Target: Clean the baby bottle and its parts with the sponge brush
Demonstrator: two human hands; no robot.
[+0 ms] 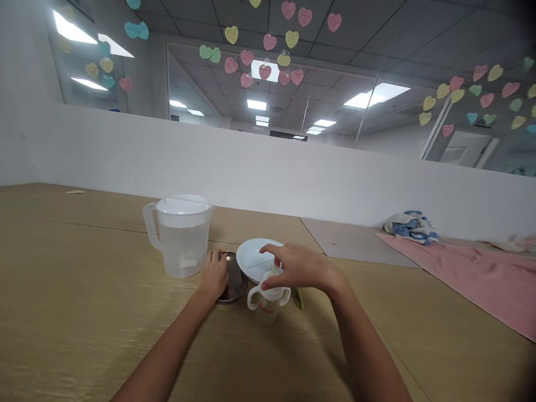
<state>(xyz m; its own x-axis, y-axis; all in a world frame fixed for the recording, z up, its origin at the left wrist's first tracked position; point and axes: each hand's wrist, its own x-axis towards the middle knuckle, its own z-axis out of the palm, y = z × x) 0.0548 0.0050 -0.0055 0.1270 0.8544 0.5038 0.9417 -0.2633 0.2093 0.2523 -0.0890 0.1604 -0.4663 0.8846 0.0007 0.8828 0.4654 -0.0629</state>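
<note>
My left hand [214, 275] has its fingers curled over the left rim of a shiny metal dish [235, 282] on the table. Over a baby's sippy cup [267, 309] with a white lid and two side handles is my right hand [295, 265]. Its thumb is by the lid, and its index finger arches apart above the spout. The cup is upright and has red print on its front. Just behind it lies a white divided plate [253, 257], partly covered by my right hand. A thin green item [300, 298] shows under my right wrist.
A lidded clear pitcher [184, 245] holding clear liquid stands left of my left hand. At the right are a pink cloth [464, 273] and a crumpled blue-and-white cloth [412, 226]. A white wall [251, 173] with glass above runs behind the table [92, 290].
</note>
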